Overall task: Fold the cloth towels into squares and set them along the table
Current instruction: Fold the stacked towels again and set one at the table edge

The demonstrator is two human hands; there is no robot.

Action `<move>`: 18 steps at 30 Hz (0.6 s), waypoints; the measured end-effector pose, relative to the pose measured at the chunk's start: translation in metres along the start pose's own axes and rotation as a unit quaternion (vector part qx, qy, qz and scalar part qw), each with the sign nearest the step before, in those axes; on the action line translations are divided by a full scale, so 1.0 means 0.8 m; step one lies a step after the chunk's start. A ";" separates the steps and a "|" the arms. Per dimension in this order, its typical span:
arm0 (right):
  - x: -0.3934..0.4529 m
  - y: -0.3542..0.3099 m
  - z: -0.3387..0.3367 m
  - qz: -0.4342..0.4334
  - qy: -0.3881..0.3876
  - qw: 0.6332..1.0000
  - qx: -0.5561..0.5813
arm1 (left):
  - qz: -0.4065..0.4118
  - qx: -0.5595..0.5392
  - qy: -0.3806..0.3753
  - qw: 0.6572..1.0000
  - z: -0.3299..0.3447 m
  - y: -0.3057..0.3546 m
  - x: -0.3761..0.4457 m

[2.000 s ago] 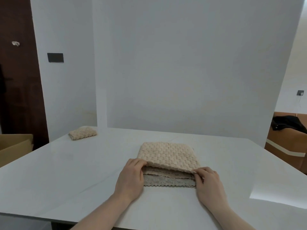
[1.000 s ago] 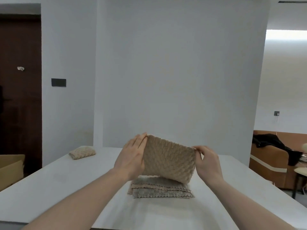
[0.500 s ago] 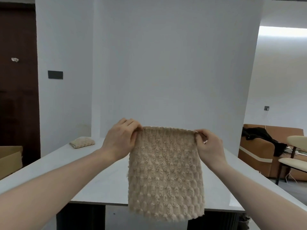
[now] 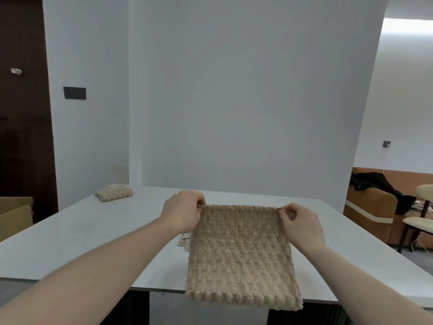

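Note:
A beige knobbly towel [image 4: 241, 259] hangs open in front of me, over the near part of the white table [image 4: 98, 231]. My left hand [image 4: 184, 213] pinches its top left corner and my right hand [image 4: 297, 222] pinches its top right corner. The towel's lower edge dangles past the table's front edge. Behind it, only a pale corner of the towel stack [image 4: 184, 241] on the table shows; the rest is hidden. One folded beige towel [image 4: 114, 193] lies at the table's far left corner.
A white wall stands just behind the table. A cardboard box [image 4: 15, 215] sits to the left beside a dark door. To the right are a brown sofa [image 4: 379, 214] with a black garment and a pale chair [image 4: 421, 221].
Both hands lifted the top towel off the stack, let it unfold and hang, and have since lowered it a little toward the table.

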State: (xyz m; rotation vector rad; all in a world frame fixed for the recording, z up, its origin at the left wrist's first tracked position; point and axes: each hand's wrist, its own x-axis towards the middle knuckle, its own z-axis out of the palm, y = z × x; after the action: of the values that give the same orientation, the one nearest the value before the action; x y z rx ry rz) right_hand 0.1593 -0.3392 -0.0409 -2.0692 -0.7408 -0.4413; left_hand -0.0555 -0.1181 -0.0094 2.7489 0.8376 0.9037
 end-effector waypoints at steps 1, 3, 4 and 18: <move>0.003 0.004 0.006 0.014 -0.005 1.000 -0.001 | -0.009 -0.003 0.001 1.000 0.007 0.000 0.005; 0.010 0.011 0.018 0.045 -0.017 0.999 0.002 | -0.024 -0.004 0.003 1.000 0.020 0.000 0.014; 0.015 0.014 0.024 0.060 -0.021 0.998 0.005 | -0.030 -0.001 0.006 1.000 0.028 -0.001 0.019; 0.073 0.045 0.084 0.109 -0.036 0.993 0.018 | -0.192 -0.127 -0.005 0.973 0.096 -0.019 0.078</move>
State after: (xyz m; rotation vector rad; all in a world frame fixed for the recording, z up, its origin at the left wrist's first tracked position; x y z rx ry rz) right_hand 0.2294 -0.2797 -0.0681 -2.1122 -0.5526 -0.2317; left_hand 0.0239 -0.0672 -0.0444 2.2649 1.1145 0.8479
